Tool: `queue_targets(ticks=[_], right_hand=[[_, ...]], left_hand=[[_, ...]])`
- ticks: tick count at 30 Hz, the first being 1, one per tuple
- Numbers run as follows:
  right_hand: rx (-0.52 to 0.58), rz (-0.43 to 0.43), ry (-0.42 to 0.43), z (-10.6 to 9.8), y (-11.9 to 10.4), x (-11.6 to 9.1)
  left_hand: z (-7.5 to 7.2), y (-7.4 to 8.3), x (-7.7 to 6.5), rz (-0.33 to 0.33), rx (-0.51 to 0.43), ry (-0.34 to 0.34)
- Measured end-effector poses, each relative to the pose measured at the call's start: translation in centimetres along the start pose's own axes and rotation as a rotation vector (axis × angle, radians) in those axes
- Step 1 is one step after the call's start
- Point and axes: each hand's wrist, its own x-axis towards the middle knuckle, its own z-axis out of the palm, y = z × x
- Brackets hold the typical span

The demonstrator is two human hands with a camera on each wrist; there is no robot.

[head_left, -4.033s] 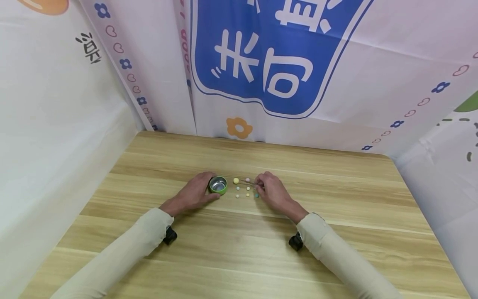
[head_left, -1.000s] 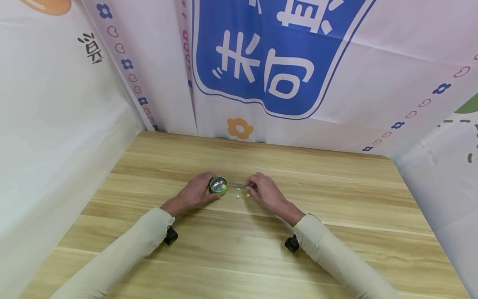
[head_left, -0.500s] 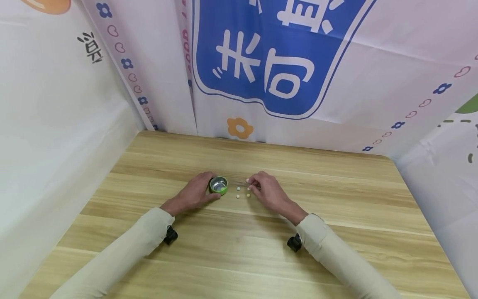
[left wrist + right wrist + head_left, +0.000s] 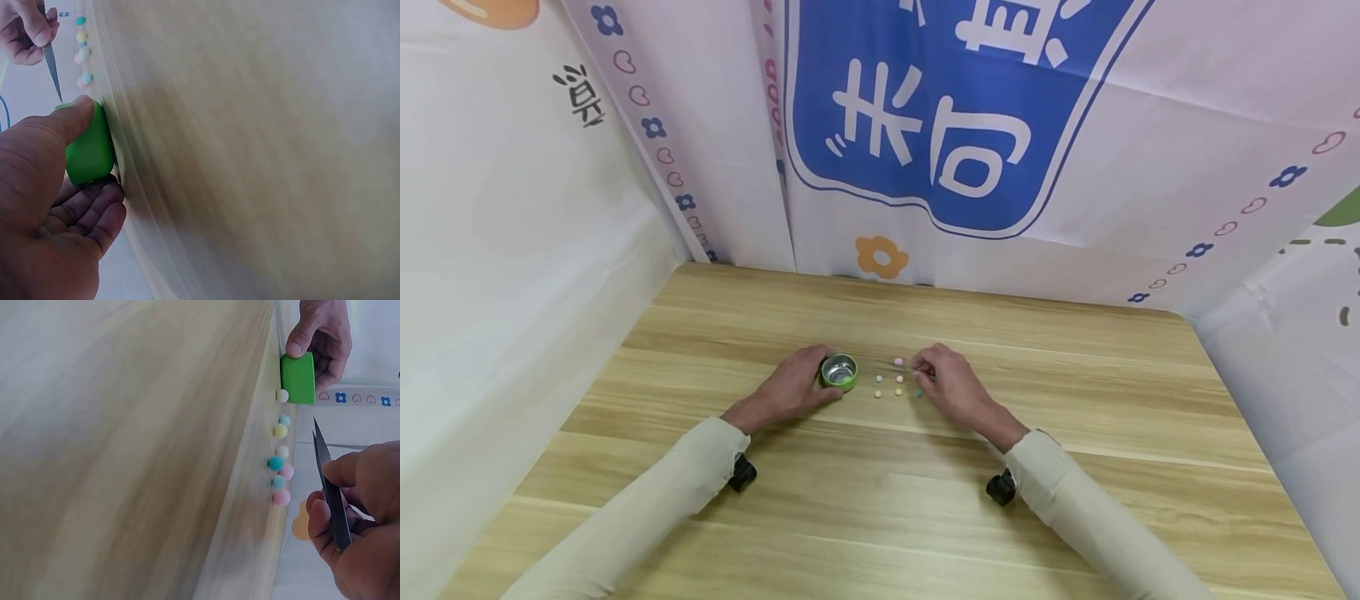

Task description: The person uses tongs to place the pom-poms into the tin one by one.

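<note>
My left hand [image 4: 793, 385] grips a small green bowl [image 4: 90, 150] with a shiny metal inside, thumb on one side and fingers on the other. The bowl stands upright on the table. My right hand [image 4: 953, 389] pinches dark pointed tweezers [image 4: 332, 497], whose tips are slightly apart with nothing between them. The tips point left, above the small balls. Several of these lie in rows between the hands: a pink ball [image 4: 898, 362], a light blue ball [image 4: 878, 379], a white ball [image 4: 877, 395], a yellow ball [image 4: 898, 392] and a teal ball [image 4: 275, 463] among them.
The wood-grain table [image 4: 880, 517] runs under both arms. Printed cloth hangs behind it, with a blue sign [image 4: 895, 192] and an orange flower [image 4: 882, 257]; white cloth [image 4: 535, 275] closes off the left side. Black cameras sit at both wrists.
The larger yellow ball left its place beside the bowl and went into the bowl with the tweezers. Since then my right hand has drawn back right; the left hand stays put.
</note>
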Motion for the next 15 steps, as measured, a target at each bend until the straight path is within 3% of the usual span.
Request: queue_targets(ticks=[15], right_hand=[[-0.028,0.05,0.015,-0.5,1.6,0.0]], left_hand=[[0.0,-0.1,0.0,-0.006,-0.007,-0.004]])
